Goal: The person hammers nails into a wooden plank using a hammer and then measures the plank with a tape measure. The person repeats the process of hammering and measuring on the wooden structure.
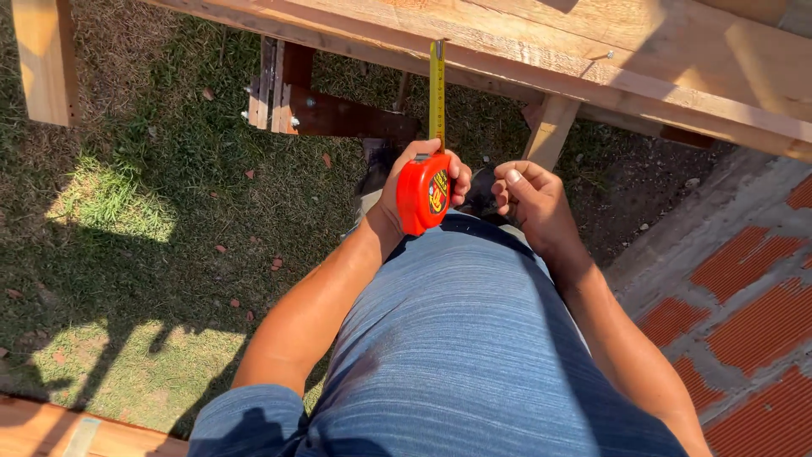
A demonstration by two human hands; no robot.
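Observation:
My left hand (397, 182) grips a red tape measure (424, 192) in front of my blue striped shirt. Its yellow blade (436, 89) runs straight up to the near edge of a long wooden plank (592, 51) that crosses the top of the view. My right hand (529, 196) hovers just right of the tape measure, fingers curled in, with nothing visible in it.
Grass in sun and shadow (152, 211) lies below on the left. A wooden post (550, 127) and dark timber pieces (338, 110) sit under the plank. Red brick wall with grey mortar (736, 296) runs along the right. Another board (51, 427) shows at bottom left.

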